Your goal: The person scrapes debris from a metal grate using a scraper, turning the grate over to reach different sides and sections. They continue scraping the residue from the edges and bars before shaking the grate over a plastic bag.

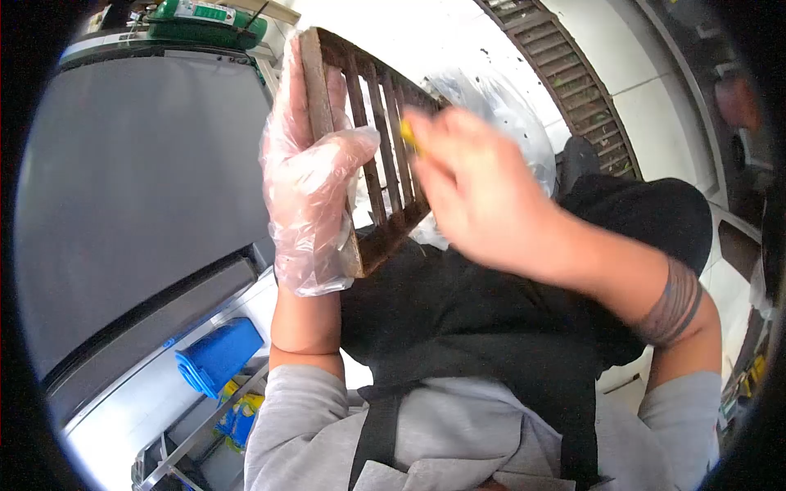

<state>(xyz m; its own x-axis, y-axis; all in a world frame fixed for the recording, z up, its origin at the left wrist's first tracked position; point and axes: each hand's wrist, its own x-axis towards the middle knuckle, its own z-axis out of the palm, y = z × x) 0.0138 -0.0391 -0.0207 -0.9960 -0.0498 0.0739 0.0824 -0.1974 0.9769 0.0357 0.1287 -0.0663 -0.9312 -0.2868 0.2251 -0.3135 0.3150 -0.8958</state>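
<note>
My left hand (pixel 311 196), in a clear plastic glove, grips a dark, rust-brown slatted metal grate (pixel 315 90) by its left side. The thumb wraps over the near side, and the grate is held up at a tilt above my lap. My right hand (pixel 487 192), bare and slightly blurred, is closed with a small yellow object (pixel 408 131) pinched at its fingertips. That object is right at the grate's slats; most of it is hidden by the fingers. A crumpled clear plastic bag (pixel 499 98) lies behind the grate.
A slatted drain cover (pixel 565 69) runs along the pale tiled floor at upper right. To the left stands a large grey panel (pixel 155 188), with a green cylinder (pixel 217 24) beyond it. A blue bin (pixel 221 356) and a yellow-and-blue package (pixel 240 417) are at lower left.
</note>
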